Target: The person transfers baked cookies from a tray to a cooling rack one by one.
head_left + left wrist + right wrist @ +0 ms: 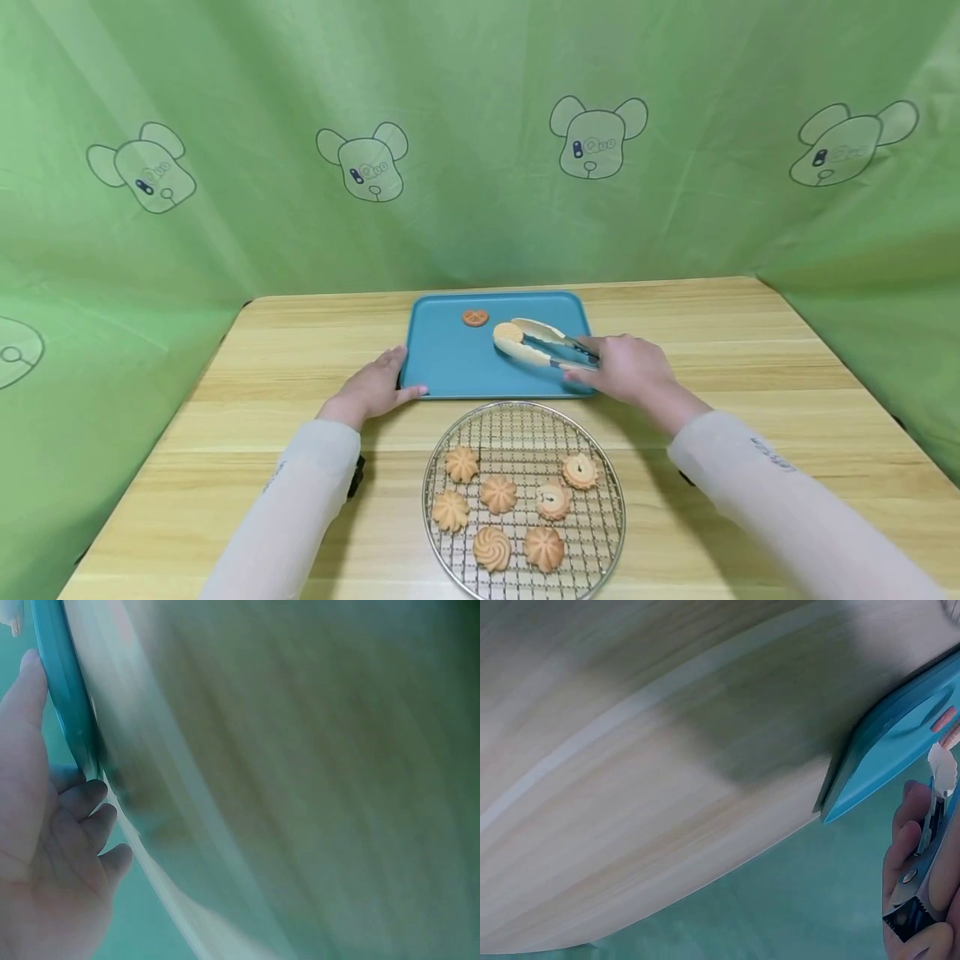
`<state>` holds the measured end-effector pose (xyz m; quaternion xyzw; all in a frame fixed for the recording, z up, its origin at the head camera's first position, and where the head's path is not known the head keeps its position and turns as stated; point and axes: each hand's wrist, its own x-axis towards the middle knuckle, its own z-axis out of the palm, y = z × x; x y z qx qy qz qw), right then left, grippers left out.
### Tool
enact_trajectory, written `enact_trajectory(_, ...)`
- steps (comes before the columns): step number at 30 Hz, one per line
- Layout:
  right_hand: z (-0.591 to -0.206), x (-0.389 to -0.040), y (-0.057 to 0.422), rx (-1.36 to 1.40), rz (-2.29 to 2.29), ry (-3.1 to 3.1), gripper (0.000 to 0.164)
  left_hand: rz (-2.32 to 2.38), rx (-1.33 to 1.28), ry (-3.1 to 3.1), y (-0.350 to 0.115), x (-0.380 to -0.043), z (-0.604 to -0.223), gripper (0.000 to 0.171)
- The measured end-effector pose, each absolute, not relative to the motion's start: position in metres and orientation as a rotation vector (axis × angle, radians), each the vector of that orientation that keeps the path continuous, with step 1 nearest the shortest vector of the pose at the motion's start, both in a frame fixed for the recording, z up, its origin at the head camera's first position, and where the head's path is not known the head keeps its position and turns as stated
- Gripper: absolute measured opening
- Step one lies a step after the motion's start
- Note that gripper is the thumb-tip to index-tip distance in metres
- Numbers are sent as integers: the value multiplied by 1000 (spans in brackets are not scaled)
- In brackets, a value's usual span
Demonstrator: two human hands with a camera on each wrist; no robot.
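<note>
My right hand (633, 367) grips a pair of metal tongs (930, 832) with cream scalloped tips over the right part of a blue tray (450, 358). Between the tips of the tongs sits a round pale biscuit (508, 332), close over the tray. A brown pretzel-shaped biscuit (475, 317) lies near the tray's back edge. At the tray's front left corner, my left hand (375, 385) holds the rim, its thumb along the front edge and its fingers at the left side. The left wrist view shows those fingers curled at the blue edge (64, 682).
A round wire cooling rack (522, 403) stands in front of the tray, with several flower-shaped, swirled and ring-like biscuits (498, 493) on it. Beneath is a wooden table (750, 350). Green curtains (480, 225) with bear-head drawings hang behind it and at both sides.
</note>
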<state>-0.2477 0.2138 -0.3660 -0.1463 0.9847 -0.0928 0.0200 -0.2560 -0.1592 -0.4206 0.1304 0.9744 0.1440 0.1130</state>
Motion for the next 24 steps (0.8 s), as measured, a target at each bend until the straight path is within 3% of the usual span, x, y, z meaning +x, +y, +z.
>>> enact_trajectory(14,-361,-234,239,-450,-316,3037,94,413,388,2861,-158,-256,-421,91)
enact_trajectory(24,-356,-222,254,-472,-303,3064,90,410,389,2865,-158,-256,-420,91)
